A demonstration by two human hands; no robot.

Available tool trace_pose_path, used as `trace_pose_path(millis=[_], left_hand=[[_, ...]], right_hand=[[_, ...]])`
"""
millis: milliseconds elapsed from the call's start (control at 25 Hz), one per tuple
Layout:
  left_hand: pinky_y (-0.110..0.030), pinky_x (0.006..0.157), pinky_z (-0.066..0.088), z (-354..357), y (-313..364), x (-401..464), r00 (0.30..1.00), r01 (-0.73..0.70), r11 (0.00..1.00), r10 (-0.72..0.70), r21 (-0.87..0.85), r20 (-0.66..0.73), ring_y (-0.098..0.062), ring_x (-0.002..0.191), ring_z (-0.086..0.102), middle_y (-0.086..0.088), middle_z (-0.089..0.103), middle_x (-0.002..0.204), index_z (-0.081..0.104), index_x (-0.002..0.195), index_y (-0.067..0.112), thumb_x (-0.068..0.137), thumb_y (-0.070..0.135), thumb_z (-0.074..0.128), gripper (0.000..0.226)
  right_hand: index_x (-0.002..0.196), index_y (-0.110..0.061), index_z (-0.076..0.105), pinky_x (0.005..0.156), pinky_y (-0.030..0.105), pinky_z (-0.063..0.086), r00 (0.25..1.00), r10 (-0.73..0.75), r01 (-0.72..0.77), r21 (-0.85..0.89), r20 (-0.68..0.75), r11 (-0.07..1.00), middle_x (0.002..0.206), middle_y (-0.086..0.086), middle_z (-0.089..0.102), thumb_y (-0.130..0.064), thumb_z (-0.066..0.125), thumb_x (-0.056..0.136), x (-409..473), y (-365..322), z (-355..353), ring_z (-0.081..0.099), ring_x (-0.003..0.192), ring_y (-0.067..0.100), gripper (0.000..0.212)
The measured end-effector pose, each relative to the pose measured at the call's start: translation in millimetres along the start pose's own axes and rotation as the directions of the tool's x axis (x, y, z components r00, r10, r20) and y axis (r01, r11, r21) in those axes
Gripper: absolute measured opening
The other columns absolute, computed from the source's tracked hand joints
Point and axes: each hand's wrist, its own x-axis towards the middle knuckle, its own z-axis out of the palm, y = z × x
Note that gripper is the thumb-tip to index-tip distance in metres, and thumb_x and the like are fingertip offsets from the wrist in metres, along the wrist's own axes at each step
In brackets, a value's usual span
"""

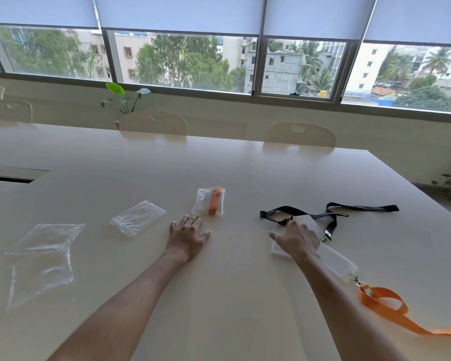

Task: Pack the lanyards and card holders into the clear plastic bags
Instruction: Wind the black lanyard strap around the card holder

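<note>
A clear bag (208, 201) with an orange lanyard folded inside lies mid-table. My left hand (188, 235) rests flat on the table just in front of it, fingers spread, holding nothing. My right hand (296, 239) lies on a translucent card holder (306, 222) clipped to a black lanyard (331, 213); whether its fingers grip the holder is hidden. A second card holder (340, 264) lies under my right forearm, clipped to an orange lanyard (391, 308) trailing to the right edge. Empty clear bags lie at left: one (138, 217), another (47, 238) and a third (41, 280).
The white table (219, 295) has a dark cable slot (8, 178) at far left. Beige chairs (153, 123) stand along the far edge, with a potted plant (120, 100) behind them under the windows.
</note>
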Motion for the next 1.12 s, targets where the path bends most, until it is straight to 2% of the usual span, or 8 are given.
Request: trace_pose_path(millis=[200, 320, 400, 520, 640, 760, 920, 1120], left_hand=[[-0.045, 0.114, 0.016, -2, 3, -7, 0.991, -0.094, 0.994, 0.099, 0.057, -0.089, -0.017, 0.142, 0.022, 0.000, 0.037, 0.149, 0.042, 0.138, 0.016, 0.094, 0.046, 0.042, 0.053], [-0.043, 0.115, 0.014, -4, 6, -11, 0.975, -0.195, 0.977, 0.202, 0.087, -0.091, -0.015, 0.142, 0.022, 0.000, 0.039, 0.148, 0.042, 0.139, 0.015, 0.096, 0.045, 0.041, 0.053], [-0.039, 0.116, 0.014, -5, 13, -15, 0.962, -0.262, 0.964, 0.265, 0.049, -0.064, -0.015, 0.143, 0.022, -0.001, 0.038, 0.150, 0.041, 0.140, 0.014, 0.095, 0.048, 0.042, 0.057], [-0.031, 0.115, 0.017, -15, 37, -22, 0.911, -0.412, 0.907, 0.412, -0.090, -0.019, -0.014, 0.142, 0.024, -0.003, 0.037, 0.150, 0.039, 0.142, 0.012, 0.088, 0.058, 0.049, 0.071], [-0.024, 0.110, 0.026, -33, 72, -26, 0.887, -0.422, 0.827, 0.461, -0.370, 0.018, -0.014, 0.138, 0.032, -0.001, 0.038, 0.149, 0.034, 0.144, 0.014, 0.075, 0.061, 0.066, 0.090], [-0.026, 0.107, 0.036, -51, 98, -19, 0.878, -0.411, 0.735, 0.478, -0.539, -0.018, -0.011, 0.132, 0.038, 0.005, 0.042, 0.145, 0.034, 0.144, 0.017, 0.069, 0.052, 0.076, 0.092], [-0.020, 0.102, 0.031, -68, 104, -8, 0.858, -0.476, 0.719, 0.507, -0.507, -0.087, -0.011, 0.134, 0.033, 0.009, 0.034, 0.150, 0.030, 0.146, 0.024, 0.067, 0.046, 0.080, 0.096], [-0.018, 0.103, 0.018, -84, 97, -4, 0.847, -0.521, 0.763, 0.517, -0.383, -0.124, -0.010, 0.136, 0.024, 0.009, 0.027, 0.154, 0.025, 0.148, 0.021, 0.057, 0.057, 0.081, 0.112]], right_hand=[[0.103, -0.012, 0.066, 0.087, 0.033, 0.046, 1.000, -0.023, 0.024, -0.058, 0.007, 0.998, 0.112, 0.013, 0.064, -0.054, 0.069, 0.070, -16, -5, 5, 0.058, 0.108, 0.031, 0.054], [0.094, -0.012, 0.067, 0.075, 0.028, 0.043, 0.998, -0.034, 0.034, 0.009, 0.050, 0.999, 0.107, 0.012, 0.063, -0.044, 0.069, 0.066, -19, -11, -1, 0.058, 0.104, 0.029, 0.043], [0.073, -0.015, 0.064, 0.063, 0.027, 0.038, 0.987, -0.020, -0.018, 0.232, 0.157, 0.972, 0.086, 0.008, 0.064, -0.040, 0.070, 0.062, -20, -12, -8, 0.060, 0.085, 0.027, 0.028], [0.064, -0.014, 0.056, 0.052, 0.024, 0.039, 0.893, -0.024, -0.356, 0.735, 0.450, 0.577, 0.069, 0.006, 0.051, -0.025, 0.075, 0.061, -18, -15, -27, 0.048, 0.061, 0.022, 0.022], [0.097, -0.010, 0.063, 0.062, 0.037, 0.057, 0.789, -0.136, -0.574, 0.798, 0.599, 0.182, 0.102, 0.016, 0.055, -0.017, 0.070, 0.065, -18, -21, -41, 0.058, 0.086, 0.033, 0.033], [0.119, -0.003, 0.055, 0.070, 0.044, 0.056, 0.768, -0.365, -0.601, 0.789, 0.527, -0.127, 0.107, 0.021, 0.054, -0.020, 0.064, 0.068, -19, -24, -48, 0.056, 0.091, 0.037, 0.054], [0.110, 0.003, 0.057, 0.081, 0.049, 0.053, 0.768, -0.505, -0.606, 0.702, 0.393, -0.375, 0.099, 0.024, 0.058, -0.019, 0.055, 0.071, -22, -27, -49, 0.059, 0.087, 0.040, 0.045], [0.116, 0.001, 0.058, 0.080, 0.049, 0.055, 0.814, -0.483, -0.542, 0.721, 0.323, -0.431, 0.101, 0.028, 0.066, -0.012, 0.040, 0.076, -28, -37, -45, 0.061, 0.092, 0.044, 0.046]])
